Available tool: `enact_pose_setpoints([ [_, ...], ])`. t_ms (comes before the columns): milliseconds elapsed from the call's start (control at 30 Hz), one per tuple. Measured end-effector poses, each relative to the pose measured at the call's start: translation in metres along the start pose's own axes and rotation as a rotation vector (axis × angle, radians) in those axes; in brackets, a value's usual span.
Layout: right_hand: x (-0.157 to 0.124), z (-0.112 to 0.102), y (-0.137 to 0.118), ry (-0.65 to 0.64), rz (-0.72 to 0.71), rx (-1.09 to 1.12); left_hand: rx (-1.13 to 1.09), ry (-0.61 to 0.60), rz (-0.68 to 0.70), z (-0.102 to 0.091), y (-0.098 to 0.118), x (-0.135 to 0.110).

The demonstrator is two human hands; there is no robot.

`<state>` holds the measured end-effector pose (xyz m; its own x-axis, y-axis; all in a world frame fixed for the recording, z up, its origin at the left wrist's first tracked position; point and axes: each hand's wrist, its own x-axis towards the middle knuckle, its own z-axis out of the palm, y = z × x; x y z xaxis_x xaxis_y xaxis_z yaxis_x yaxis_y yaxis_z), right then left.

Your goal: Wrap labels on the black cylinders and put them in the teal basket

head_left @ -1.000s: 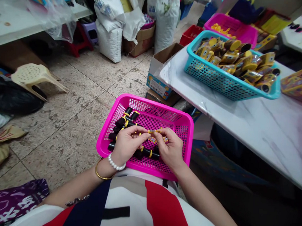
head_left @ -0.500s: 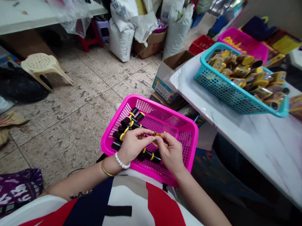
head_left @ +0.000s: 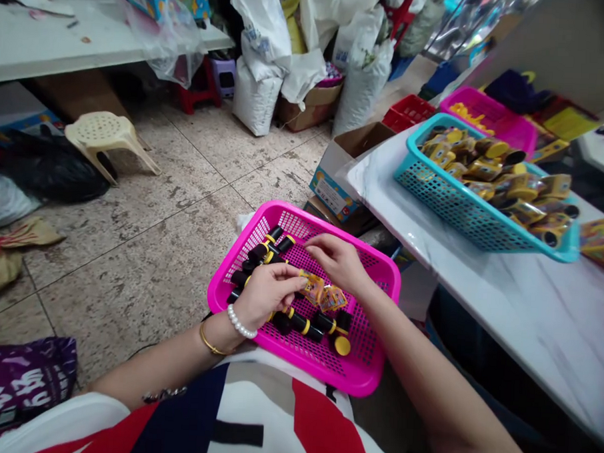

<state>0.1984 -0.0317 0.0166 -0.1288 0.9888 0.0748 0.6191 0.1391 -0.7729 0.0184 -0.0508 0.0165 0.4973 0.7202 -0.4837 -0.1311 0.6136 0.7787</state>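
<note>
My left hand, with a pearl bracelet on the wrist, pinches a yellow printed wrapper piece between thumb and fingers. Next to it is a second yellow printed piece; I cannot tell whether the two are joined. My right hand hovers over the basket just beyond them, fingers loosely bent, thumb a little apart, nothing visible in it. Both hands are above a pink plastic basket on my lap. Inside lie several black tubes with yellow bands; one yellow round end faces up. My left hand hides some tubes.
On the marble-patterned table to the right stands a turquoise basket full of yellow-and-black wrapped pieces. Behind it is another pink basket. A cardboard box, a cream stool and white sacks stand on the floor.
My right hand has let go of the yellow piece and moved up and away from my left hand. The yellow printed pieces now show more fully. The view has shifted slightly.
</note>
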Motion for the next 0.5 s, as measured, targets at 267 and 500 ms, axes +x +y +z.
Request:
enact_pose_setpoints([
  [267, 0.031, 0.031, 0.017, -0.115, -0.148, -0.272, -0.097, 0.057, 0.013, -0.016, 0.018, 0.009],
  [500, -0.012, -0.017, 0.009, 0.002, 0.127, 0.289, -0.172, 0.124, 0.016, -0.022, 0.021, 0.017],
])
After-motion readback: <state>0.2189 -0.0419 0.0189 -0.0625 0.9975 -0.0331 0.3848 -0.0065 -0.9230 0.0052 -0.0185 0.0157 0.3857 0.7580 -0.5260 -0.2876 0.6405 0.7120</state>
